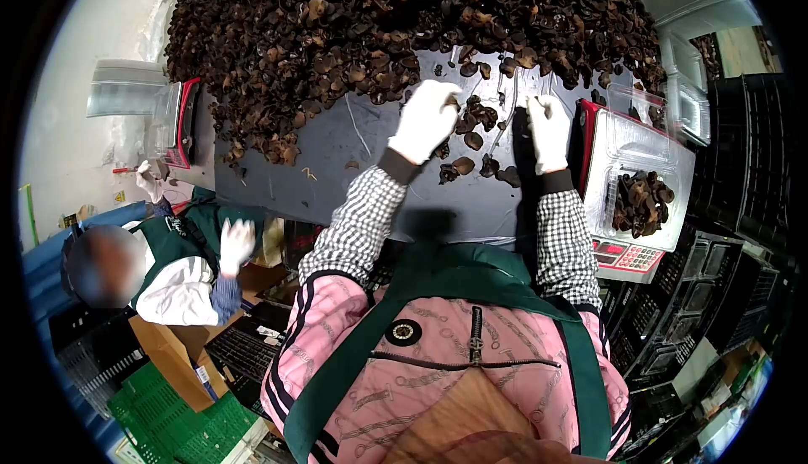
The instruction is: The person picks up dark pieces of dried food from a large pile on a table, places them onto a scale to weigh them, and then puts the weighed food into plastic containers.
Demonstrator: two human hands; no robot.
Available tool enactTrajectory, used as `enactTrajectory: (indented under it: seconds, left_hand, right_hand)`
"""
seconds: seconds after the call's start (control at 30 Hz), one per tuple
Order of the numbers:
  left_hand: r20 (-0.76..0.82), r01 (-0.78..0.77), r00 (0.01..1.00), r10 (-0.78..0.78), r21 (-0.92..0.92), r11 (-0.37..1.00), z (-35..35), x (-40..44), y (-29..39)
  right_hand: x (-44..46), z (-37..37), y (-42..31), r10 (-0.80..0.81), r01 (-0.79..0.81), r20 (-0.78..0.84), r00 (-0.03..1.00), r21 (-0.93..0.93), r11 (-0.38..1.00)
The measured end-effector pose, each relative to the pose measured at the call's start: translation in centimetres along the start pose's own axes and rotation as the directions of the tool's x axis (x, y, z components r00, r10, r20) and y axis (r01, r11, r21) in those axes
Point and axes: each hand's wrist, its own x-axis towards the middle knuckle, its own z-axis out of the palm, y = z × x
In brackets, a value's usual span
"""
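A large heap of dark brown wood ear mushrooms (337,34) covers the far part of the grey table, and loose pieces (480,114) are scattered between my hands. My left hand (423,120), in a white glove, is closed with a wood ear mushroom at its fingertips. To the right, my white-gloved right hand (549,134) has its fingers curled in over the table; what they hold, if anything, is too small to make out. Beside it stands a scale (608,148) bearing a clear plastic tray (619,179) with a pile of wood ears in it.
Clear plastic trays (686,98) are stacked at the right, above black crates (690,287). At the left, a co-worker (181,274) with white gloves stands near another red-edged scale (187,123). A cardboard box (181,367) and a green crate (172,418) sit lower left.
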Motion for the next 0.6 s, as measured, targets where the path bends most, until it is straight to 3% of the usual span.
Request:
enactTrajectory:
  seconds: [0.03, 0.07, 0.13, 0.2, 0.27, 0.33, 0.4, 0.43, 0.47, 0.5, 0.53, 0.6]
  left_hand:
    - [0.053, -0.094, 0.995, 0.090, 0.092, 0.991, 1.4, 0.3, 0.4]
    - [0.114, -0.194, 0.978, 0.175, 0.177, 0.965, 2.8, 0.5, 1.0]
    - [0.240, -0.242, 0.951, 0.193, 0.192, 0.951, 5.3, 0.4, 2.0]
    - [0.315, -0.281, 0.930, 0.189, 0.275, 0.920, 6.3, 0.3, 3.0]
    - [0.213, -0.278, 0.946, 0.245, 0.143, 0.950, 7.0, 0.5, 1.3]
    - [0.075, -0.129, 0.988, 0.136, -0.092, 0.987, 6.2, 1.0, 0.2]
    - [0.180, 0.179, 0.975, -0.128, -0.306, 0.935, 2.7, 1.5, 0.6]
    - [0.250, 0.308, 0.943, -0.220, -0.403, 0.862, 0.2, 1.7, 1.4]
    - [0.358, 0.503, 0.864, -0.354, -0.598, 0.624, -1.4, 1.0, 1.4]
    - [0.402, 0.521, 0.843, -0.357, -0.776, 0.356, -2.2, 0.2, 0.6]
    - [0.444, 0.488, 0.827, -0.344, -0.871, 0.049, -3.0, -0.5, 0.0]
    - [0.479, 0.378, 0.759, -0.440, -0.875, -0.301, -4.8, -2.6, -0.4]
  right_hand:
    - [-1.7, -0.7, -2.7, 0.177, -0.186, 0.056, 0.983, 0.360, 0.914]
    - [-2.8, -1.5, -3.8, 0.253, -0.284, 0.130, 0.959, 0.488, 0.825]
    - [-5.2, -2.8, -4.0, 0.225, -0.303, 0.203, 0.953, 0.649, 0.697]
    - [-7.7, -3.9, -4.6, 0.221, -0.304, 0.214, 0.952, 0.556, 0.774]
    - [-9.3, -4.5, -2.7, 0.284, -0.361, 0.248, 0.926, 0.370, 0.856]
    - [-11.0, -4.5, -1.5, 0.210, -0.234, 0.238, 0.948, 0.079, 0.969]
    - [-12.7, -3.1, -0.2, -0.148, 0.170, 0.139, 0.979, -0.161, 0.972]
    - [-12.9, -2.7, -0.4, -0.245, 0.290, 0.182, 0.952, -0.289, 0.912]
    - [-13.1, -2.4, -0.5, -0.332, 0.404, 0.237, 0.913, -0.403, 0.821]
    - [-13.1, -1.8, -0.6, -0.314, 0.423, 0.295, 0.902, -0.471, 0.774]
    - [-13.0, -1.1, -0.7, -0.395, 0.499, 0.305, 0.866, -0.528, 0.687]
    - [-12.7, -0.3, -1.3, -0.317, 0.527, 0.425, 0.848, -0.618, 0.584]
